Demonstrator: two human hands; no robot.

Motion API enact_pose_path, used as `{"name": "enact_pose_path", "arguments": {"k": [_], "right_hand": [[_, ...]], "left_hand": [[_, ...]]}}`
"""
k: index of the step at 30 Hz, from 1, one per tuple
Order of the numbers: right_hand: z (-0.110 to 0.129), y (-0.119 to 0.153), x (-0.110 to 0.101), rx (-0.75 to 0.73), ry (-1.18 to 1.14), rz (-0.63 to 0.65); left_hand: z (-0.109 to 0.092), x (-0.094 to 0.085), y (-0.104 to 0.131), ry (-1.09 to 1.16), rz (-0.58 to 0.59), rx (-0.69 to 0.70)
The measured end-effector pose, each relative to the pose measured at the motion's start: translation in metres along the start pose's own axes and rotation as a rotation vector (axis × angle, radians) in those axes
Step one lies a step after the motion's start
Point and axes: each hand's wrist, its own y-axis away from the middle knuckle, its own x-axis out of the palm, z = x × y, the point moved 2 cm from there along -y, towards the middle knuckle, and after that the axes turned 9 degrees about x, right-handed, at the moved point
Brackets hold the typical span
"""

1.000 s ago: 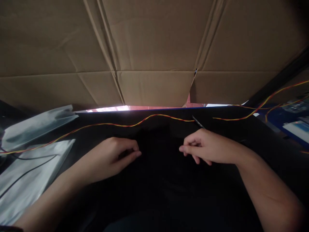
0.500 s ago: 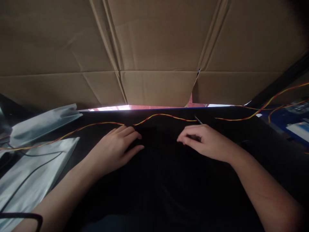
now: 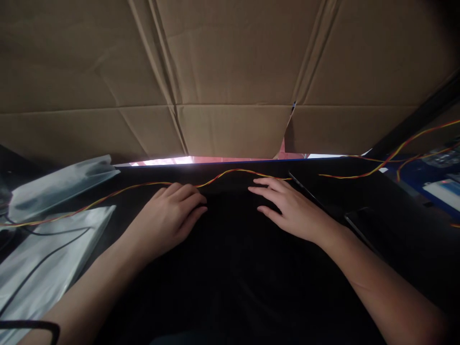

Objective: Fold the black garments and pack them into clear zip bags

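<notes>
My left hand (image 3: 168, 213) rests palm down on the dark table (image 3: 230, 263). Its fingers are loosely bent, with a narrow gap between thumb and forefinger, and nothing shows in it. Just beyond its knuckles runs a twisted red and yellow wire (image 3: 234, 171), partly hidden by that hand. My right hand (image 3: 283, 203) has its fingers spread and holds nothing; its fingertips are close to the same wire. A thin dark flat object (image 3: 305, 187) lies behind my right hand, and a second dark flat object (image 3: 362, 229) sits beside my right forearm.
Creased brown cardboard (image 3: 233, 72) stands along the far edge. To the left lie a clear plastic bag (image 3: 64, 184), a whitish plastic sheet (image 3: 46, 268) and a black cable (image 3: 39, 275). On the right are more red and yellow wire (image 3: 402, 146) and a blue tray (image 3: 413, 177).
My right hand has gone from curled fingers to spread ones and shifted slightly left. My left thumb has drawn nearer the forefinger. More of the dark flat objects now shows.
</notes>
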Motion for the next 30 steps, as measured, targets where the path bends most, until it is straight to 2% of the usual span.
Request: {"name": "enact_pose_path", "arguments": {"k": [4, 10, 15, 17, 19, 21, 23, 26, 28, 30], "right_hand": [[-0.001, -0.002, 0.007, -0.029, 0.065, 0.020], [-0.004, -0.002, 0.008, -0.009, 0.096, -0.015], [-0.004, -0.003, 0.010, -0.012, 0.032, -0.040], [-0.003, -0.004, 0.007, -0.007, -0.017, -0.094], [-0.002, -0.005, -0.001, -0.010, -0.081, -0.164], [0.000, -0.003, -0.011, -0.032, -0.154, -0.161], [0.003, -0.001, -0.019, -0.060, -0.212, -0.007], [0.007, 0.004, -0.023, -0.043, -0.252, 0.310], [0.010, 0.006, -0.026, 0.020, -0.275, 0.362], [0.015, 0.009, -0.032, 0.074, -0.297, 0.342]], "left_hand": [[0.008, 0.005, 0.003, -0.128, -0.032, -0.037], [0.015, 0.013, 0.006, -0.116, -0.027, -0.078], [0.016, 0.016, 0.004, -0.118, -0.038, -0.103], [0.015, 0.010, 0.003, -0.124, -0.066, -0.123], [0.014, -0.003, 0.005, -0.114, -0.143, -0.125], [0.012, -0.018, 0.006, -0.033, -0.193, -0.055], [0.009, -0.030, 0.008, 0.163, -0.083, 0.048], [0.004, -0.035, 0.010, 0.449, 0.242, 0.065], [-0.002, -0.037, 0.011, 0.506, 0.341, 0.017], [-0.011, -0.041, 0.017, 0.495, 0.339, 0.026]]}}
